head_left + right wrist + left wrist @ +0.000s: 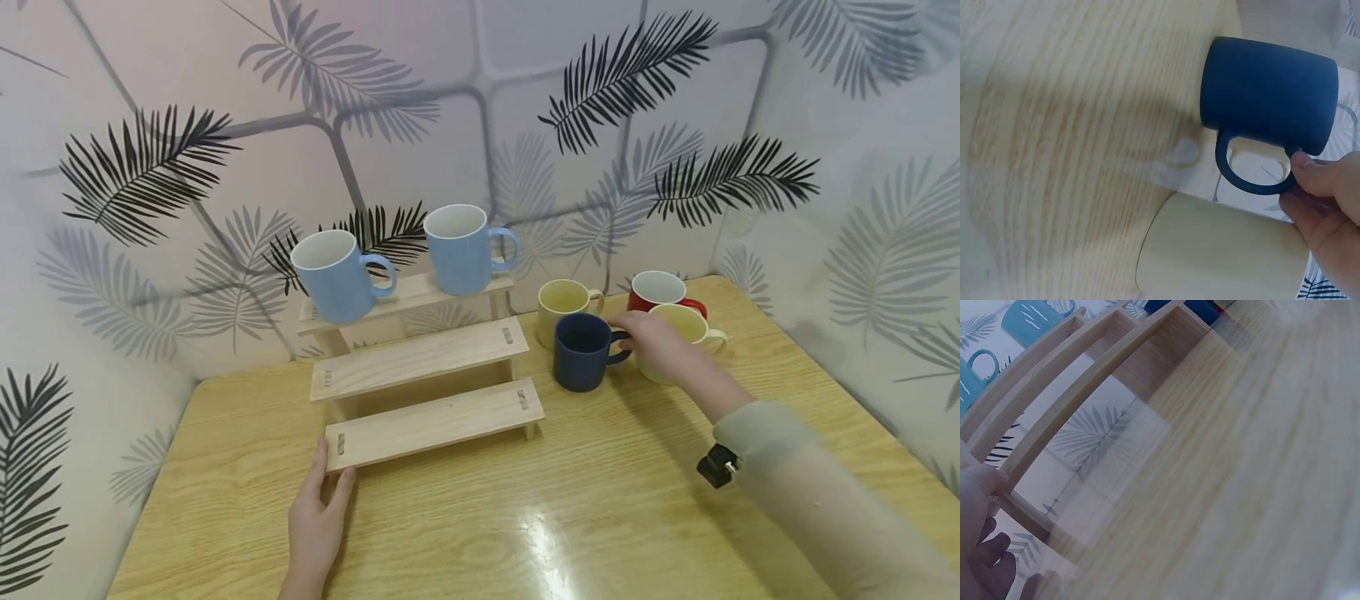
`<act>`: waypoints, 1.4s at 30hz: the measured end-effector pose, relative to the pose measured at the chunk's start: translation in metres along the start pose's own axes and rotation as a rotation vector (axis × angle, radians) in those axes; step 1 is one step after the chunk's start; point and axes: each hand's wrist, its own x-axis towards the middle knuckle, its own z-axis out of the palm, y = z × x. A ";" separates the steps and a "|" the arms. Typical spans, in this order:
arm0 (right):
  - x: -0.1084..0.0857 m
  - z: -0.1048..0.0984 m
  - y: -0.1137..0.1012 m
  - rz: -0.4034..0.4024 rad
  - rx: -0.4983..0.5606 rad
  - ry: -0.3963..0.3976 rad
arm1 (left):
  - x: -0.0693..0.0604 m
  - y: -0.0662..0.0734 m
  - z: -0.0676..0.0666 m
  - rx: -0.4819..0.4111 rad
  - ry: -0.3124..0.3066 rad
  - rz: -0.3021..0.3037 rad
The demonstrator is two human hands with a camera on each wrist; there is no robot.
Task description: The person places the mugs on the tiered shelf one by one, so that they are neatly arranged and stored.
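A three-tier wooden rack (435, 421) stands on the table with two light blue mugs (335, 279) (459, 254) on its top tier. The left hand (317, 521) holds the left end of the lowest tier; in the left wrist view the thumb and fingers of that hand (982, 519) pinch the board's corner (1019, 464). With thumb and fingers, the right hand (660, 346) pinches the handle of a dark blue mug (579, 358), upright just right of the rack. The right wrist view shows this hand (1329, 200) at the handle of the dark blue mug (1266, 94).
Behind the dark blue mug is a pale yellow mug (551, 321). A second pale yellow mug (693, 327) and a red mug (640, 310) stand by the right hand, partly covered by it. Patterned walls (420, 50) border the table (450, 533) at the back and sides.
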 end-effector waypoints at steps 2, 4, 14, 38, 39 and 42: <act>-0.001 0.001 -0.002 0.004 -0.015 0.009 | 0.000 0.000 0.000 0.004 -0.002 -0.002; -0.001 0.001 -0.004 0.016 -0.014 0.015 | 0.000 0.000 0.000 0.006 -0.003 -0.005; -0.003 0.007 -0.011 0.107 0.033 0.018 | 0.000 0.000 0.000 -0.003 -0.007 -0.018; -0.025 0.058 0.009 0.201 0.578 0.313 | 0.001 -0.002 0.000 -0.019 -0.021 -0.032; -0.025 0.060 0.008 0.197 0.608 0.329 | 0.001 -0.002 0.000 -0.018 -0.019 -0.032; -0.025 0.064 0.007 0.198 0.706 0.373 | 0.001 -0.001 0.000 -0.018 -0.017 -0.034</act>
